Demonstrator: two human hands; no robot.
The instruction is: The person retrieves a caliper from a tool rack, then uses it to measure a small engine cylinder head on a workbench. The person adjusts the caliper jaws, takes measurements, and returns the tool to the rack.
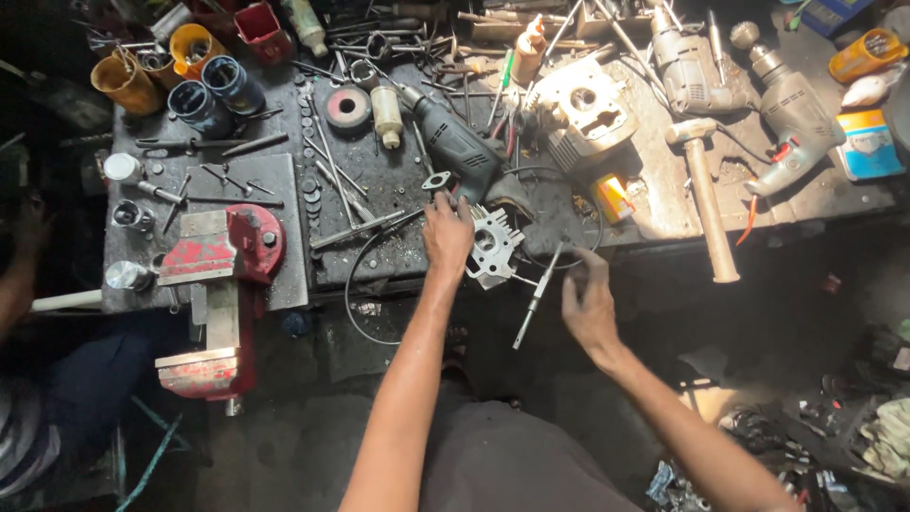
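My left hand point(446, 233) rests on a silver finned engine cylinder head point(495, 245) at the front edge of the dark workbench point(379, 204), fingers gripping its left side. My right hand point(588, 305) is just off the bench edge and holds a thin metal rod-like tool point(537, 296) that slants down to the left, its upper end near the cylinder head. A black cable point(353, 284) loops under my left wrist.
A red bench vise point(220, 284) is clamped at the bench's left front. Behind lie a dark power tool point(461, 152), an engine cylinder point(586, 116), a wooden-handled hammer point(706, 194), two grey drills point(791, 128), tins point(204, 100), loose washers and screwdrivers. Another person's arm point(21, 265) is at far left.
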